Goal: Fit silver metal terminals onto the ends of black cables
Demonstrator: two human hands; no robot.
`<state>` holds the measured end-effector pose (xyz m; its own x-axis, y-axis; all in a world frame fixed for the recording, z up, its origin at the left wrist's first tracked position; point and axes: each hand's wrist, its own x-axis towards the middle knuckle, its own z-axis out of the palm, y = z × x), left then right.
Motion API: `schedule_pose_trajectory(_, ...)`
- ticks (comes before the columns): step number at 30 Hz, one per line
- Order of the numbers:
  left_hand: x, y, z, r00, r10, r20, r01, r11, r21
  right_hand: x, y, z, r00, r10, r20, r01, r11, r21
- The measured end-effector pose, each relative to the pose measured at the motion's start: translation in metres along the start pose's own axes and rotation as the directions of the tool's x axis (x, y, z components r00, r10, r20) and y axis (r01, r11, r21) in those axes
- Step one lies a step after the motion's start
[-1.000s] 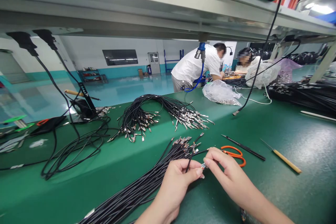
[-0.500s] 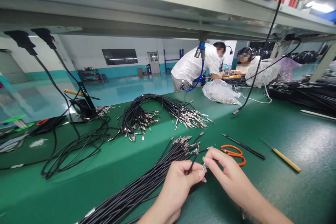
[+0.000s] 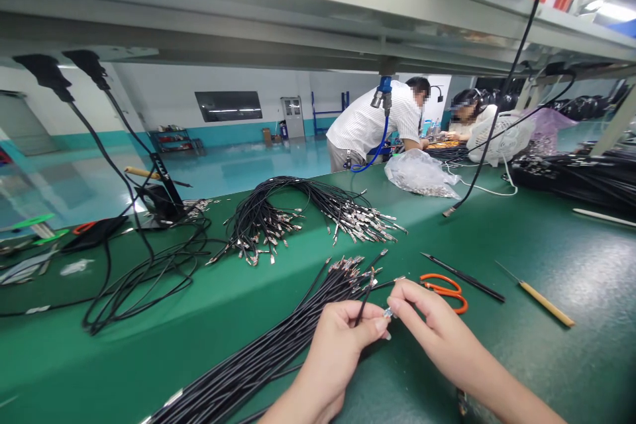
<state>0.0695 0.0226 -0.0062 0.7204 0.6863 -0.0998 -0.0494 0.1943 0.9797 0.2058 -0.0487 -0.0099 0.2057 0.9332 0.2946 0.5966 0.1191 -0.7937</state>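
My left hand (image 3: 344, 339) is closed around a black cable (image 3: 366, 298), whose end sticks up from between the fingers. A small silvery metal connector (image 3: 388, 313) sits between the fingertips of both hands. My right hand (image 3: 422, 315) pinches this connector from the right, thumb against forefinger. Whether the connector is joined to the cable is hidden by the fingers. Beside and behind my left hand lies a long bundle of black cables (image 3: 268, 351) with metal ends. Orange-handled scissors (image 3: 454, 291) lie just beyond my right hand.
A curved bundle of cables (image 3: 278, 199) rests further back, near a plastic bag of metal parts (image 3: 422, 175). Tweezers (image 3: 462, 276) and a wooden-handled awl (image 3: 546, 303) lie at right. A shelf (image 3: 278, 20) spans overhead; a black hose (image 3: 491, 126) hangs down. Two people work beyond the bench.
Both hands keep their grip at nearly the same place. The whole view has shifted slightly, and the connector shows a little more between the fingertips.
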Motion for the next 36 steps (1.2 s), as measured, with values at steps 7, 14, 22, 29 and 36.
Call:
schedule_pose_trajectory(7, 0.0005, 0.0010, -0.0007, 0.999, -0.022, -0.026, 0.021, 1.000, -0.021, -0.0011, -0.0010, -0.0002, 1.000, -0.018, 0.010, 0.019, 1.000, -0.025)
schedule_pose_trajectory(14, 0.0022, 0.0059, -0.0042, 0.999, -0.053, -0.011, 0.053, 0.998, -0.026, 0.0004, -0.0017, 0.0005, 1.000, -0.025, 0.016, 0.026, 0.999, -0.036)
schedule_pose_trajectory(22, 0.0033, 0.0053, -0.0058, 0.997, -0.071, 0.016, 0.072, 0.997, -0.021, -0.0003, -0.0015, 0.0000, 1.000, -0.022, 0.010, 0.022, 0.998, -0.057)
schedule_pose_trajectory(29, 0.0016, 0.0069, -0.0050, 0.999, -0.028, 0.036, 0.027, 0.999, 0.033, -0.0005, -0.0030, 0.0001, 1.000, -0.023, 0.015, 0.024, 0.999, -0.042)
schedule_pose_trajectory(36, 0.0008, 0.0092, -0.0033, 0.999, 0.016, 0.028, -0.018, 0.997, 0.071, -0.0038, -0.0021, 0.0025, 1.000, -0.011, 0.028, 0.010, 1.000, 0.015)
